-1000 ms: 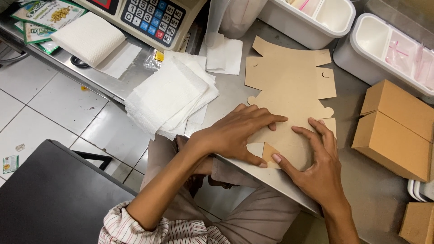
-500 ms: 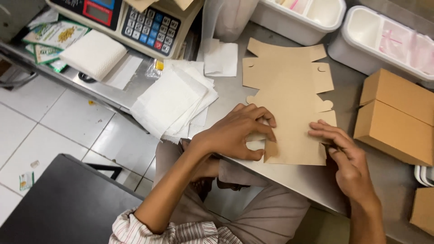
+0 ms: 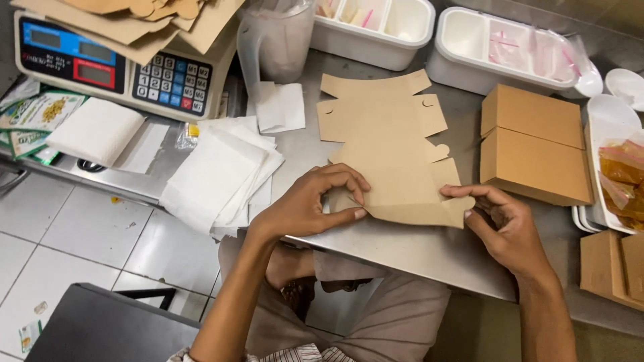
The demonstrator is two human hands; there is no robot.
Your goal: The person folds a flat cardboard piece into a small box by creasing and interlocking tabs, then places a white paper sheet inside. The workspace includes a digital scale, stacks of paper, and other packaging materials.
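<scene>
A: From the head view, where does the flat cardboard box blank [image 3: 386, 151] lie?

B: It lies unfolded on the steel counter [image 3: 402, 248], near the front edge. The person's left hand [image 3: 308, 204] grips its near left corner, thumb along the front edge and curled fingers pressing on top. The right hand [image 3: 503, 224] pinches the near right corner, where a flap is bent up between thumb and fingertips. Both hands are closed on the blank, neither is loose.

A: So the blank sits between the two hands?

B: Yes, its near edge spans from one hand to the other, and the rest stretches away from the person toward the back of the counter.

A: What containers are there?

B: Two white plastic tubs stand at the back. The left tub [image 3: 372, 27] has compartments with small pale items, too small to identify. The right tub [image 3: 503, 50] holds clear little bags with pink strips. At the far right, a white tray [image 3: 607, 134] carries sachets of amber sauce. A clear jug [image 3: 275, 40] stands beside the left tub.

A: And the counts?

B: One blank in hand. Two assembled brown boxes [image 3: 533, 144] lie side by side right of it, touching each other. More brown cardboard [image 3: 614, 268] shows at the lower right edge, its number unclear. One weighing scale [image 3: 117, 64] stands at the left with loose cardboard pieces on top, and a stack of white paper sheets [image 3: 215, 174] lies just left of the left hand.
</scene>
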